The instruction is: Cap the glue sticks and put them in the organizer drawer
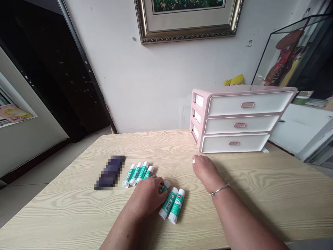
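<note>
My left hand is closed, its thumb and fingers around a green-and-white glue stick lying on the wooden table. Two more glue sticks, one in the middle and one on the right, lie side by side just right of that hand. Beyond its knuckles several others rest in a slanted row, among them a glue stick at the left end. My right hand is curled on the table before the drawer unit. A small white bit shows at its fingertips; the rest is hidden.
A pink-and-white three-drawer unit stands at the back right, its drawers closed. On the left lies a dark pixelated flat item. The table has its back edge near a wall with a framed picture.
</note>
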Action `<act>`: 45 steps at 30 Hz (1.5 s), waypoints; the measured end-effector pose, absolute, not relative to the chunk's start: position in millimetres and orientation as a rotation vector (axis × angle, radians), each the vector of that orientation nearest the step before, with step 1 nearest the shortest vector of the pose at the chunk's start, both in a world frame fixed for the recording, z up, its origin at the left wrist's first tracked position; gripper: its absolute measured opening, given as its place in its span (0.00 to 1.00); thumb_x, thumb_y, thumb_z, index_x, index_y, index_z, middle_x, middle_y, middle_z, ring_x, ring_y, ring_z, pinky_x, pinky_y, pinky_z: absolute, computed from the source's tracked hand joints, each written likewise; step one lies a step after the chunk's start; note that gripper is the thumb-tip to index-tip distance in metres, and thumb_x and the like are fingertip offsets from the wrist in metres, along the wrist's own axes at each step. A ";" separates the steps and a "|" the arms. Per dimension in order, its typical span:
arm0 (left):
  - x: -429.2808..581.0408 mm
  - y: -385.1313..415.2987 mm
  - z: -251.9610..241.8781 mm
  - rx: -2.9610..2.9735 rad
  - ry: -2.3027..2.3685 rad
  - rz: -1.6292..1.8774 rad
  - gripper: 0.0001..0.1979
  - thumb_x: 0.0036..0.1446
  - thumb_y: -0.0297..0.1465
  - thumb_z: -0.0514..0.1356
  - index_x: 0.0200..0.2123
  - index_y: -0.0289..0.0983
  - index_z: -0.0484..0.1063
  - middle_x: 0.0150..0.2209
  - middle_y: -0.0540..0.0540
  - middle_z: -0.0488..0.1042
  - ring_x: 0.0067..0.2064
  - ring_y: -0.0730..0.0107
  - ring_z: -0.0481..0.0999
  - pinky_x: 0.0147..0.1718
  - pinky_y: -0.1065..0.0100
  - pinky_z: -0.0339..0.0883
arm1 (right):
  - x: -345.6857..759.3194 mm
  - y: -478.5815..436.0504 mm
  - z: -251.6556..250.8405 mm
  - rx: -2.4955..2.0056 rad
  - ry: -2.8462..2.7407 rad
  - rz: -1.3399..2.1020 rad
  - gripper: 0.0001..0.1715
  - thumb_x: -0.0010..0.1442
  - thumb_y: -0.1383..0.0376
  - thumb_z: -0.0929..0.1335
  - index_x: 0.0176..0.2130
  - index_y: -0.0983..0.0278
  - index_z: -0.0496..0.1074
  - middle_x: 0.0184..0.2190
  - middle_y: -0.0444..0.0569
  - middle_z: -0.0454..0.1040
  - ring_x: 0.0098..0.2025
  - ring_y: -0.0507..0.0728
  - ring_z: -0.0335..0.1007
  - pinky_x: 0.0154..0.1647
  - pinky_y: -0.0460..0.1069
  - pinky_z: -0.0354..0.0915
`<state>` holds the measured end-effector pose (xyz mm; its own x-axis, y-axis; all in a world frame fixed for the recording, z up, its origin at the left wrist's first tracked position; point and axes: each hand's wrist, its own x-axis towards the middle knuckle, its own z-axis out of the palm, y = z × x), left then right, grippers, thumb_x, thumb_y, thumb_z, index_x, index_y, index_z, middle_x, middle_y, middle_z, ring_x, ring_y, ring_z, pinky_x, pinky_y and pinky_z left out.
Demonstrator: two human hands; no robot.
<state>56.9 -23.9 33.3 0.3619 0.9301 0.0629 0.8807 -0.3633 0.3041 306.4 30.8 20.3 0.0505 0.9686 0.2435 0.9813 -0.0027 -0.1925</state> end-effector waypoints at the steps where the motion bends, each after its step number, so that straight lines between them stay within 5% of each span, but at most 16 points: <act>1: 57.2 -24.3 32.6 2.408 1.634 0.324 0.08 0.56 0.36 0.58 0.35 0.43 0.76 0.36 0.45 0.80 0.34 0.62 0.76 0.30 0.66 0.55 | 302.9 29.4 22.5 -1.965 -1.948 -0.008 0.15 0.62 0.72 0.66 0.47 0.67 0.77 0.41 0.60 0.79 0.48 0.62 0.73 0.49 0.51 0.63; 5: 57.5 -23.6 32.9 2.406 1.620 0.366 0.08 0.59 0.35 0.56 0.34 0.41 0.74 0.36 0.44 0.79 0.35 0.61 0.75 0.32 0.66 0.57 | 282.5 22.7 28.5 -1.617 -1.797 0.398 0.15 0.61 0.67 0.68 0.48 0.62 0.77 0.40 0.52 0.80 0.43 0.58 0.75 0.45 0.50 0.67; 11: 53.4 -15.6 34.4 2.122 1.437 0.768 0.17 0.66 0.42 0.50 0.50 0.40 0.70 0.43 0.43 0.76 0.42 0.62 0.75 0.41 0.64 0.66 | 260.7 14.9 27.8 -1.101 -1.578 0.863 0.21 0.60 0.59 0.69 0.51 0.66 0.75 0.41 0.51 0.80 0.42 0.57 0.75 0.46 0.52 0.70; 19: 54.9 -16.9 28.8 1.874 1.172 0.817 0.24 0.66 0.48 0.50 0.55 0.40 0.66 0.33 0.50 0.71 0.31 0.69 0.71 0.33 0.68 0.66 | 253.8 8.3 25.4 -0.935 -1.557 0.983 0.21 0.62 0.57 0.69 0.52 0.64 0.75 0.43 0.50 0.79 0.45 0.56 0.75 0.49 0.52 0.70; 25: 56.8 -20.4 38.7 1.923 1.213 0.838 0.22 0.66 0.46 0.49 0.55 0.40 0.67 0.34 0.49 0.71 0.34 0.67 0.69 0.36 0.67 0.66 | 249.4 -0.1 31.3 -0.954 -1.625 0.880 0.20 0.63 0.60 0.69 0.53 0.64 0.76 0.40 0.50 0.79 0.41 0.56 0.75 0.44 0.51 0.71; 32: 57.8 -18.3 40.8 1.899 1.248 0.900 0.17 0.65 0.40 0.50 0.47 0.40 0.73 0.38 0.48 0.76 0.40 0.63 0.72 0.42 0.65 0.63 | 240.1 -12.0 32.0 -0.987 -1.852 0.615 0.22 0.67 0.61 0.67 0.58 0.61 0.72 0.45 0.51 0.79 0.45 0.57 0.75 0.48 0.52 0.71; 37: 58.3 -19.8 38.6 1.863 1.364 0.953 0.22 0.65 0.47 0.48 0.33 0.39 0.73 0.30 0.49 0.72 0.33 0.64 0.67 0.33 0.66 0.60 | 231.9 -20.4 30.5 -0.864 -1.924 0.480 0.25 0.67 0.63 0.66 0.62 0.57 0.68 0.50 0.51 0.78 0.49 0.57 0.75 0.53 0.54 0.70; 41: 58.7 -21.7 40.2 1.759 1.378 1.004 0.23 0.62 0.51 0.51 0.31 0.38 0.73 0.29 0.50 0.72 0.33 0.65 0.67 0.34 0.66 0.59 | 229.7 -27.6 31.3 -0.753 -1.924 0.502 0.33 0.64 0.65 0.68 0.66 0.56 0.60 0.57 0.50 0.73 0.53 0.57 0.72 0.54 0.54 0.70; 45: 55.8 -22.5 37.8 1.599 1.356 1.115 0.26 0.61 0.52 0.50 0.22 0.39 0.64 0.22 0.51 0.63 0.27 0.69 0.60 0.27 0.68 0.54 | 235.9 -24.9 30.5 -0.818 -1.794 0.575 0.30 0.64 0.65 0.69 0.63 0.59 0.63 0.50 0.51 0.76 0.47 0.56 0.73 0.48 0.53 0.71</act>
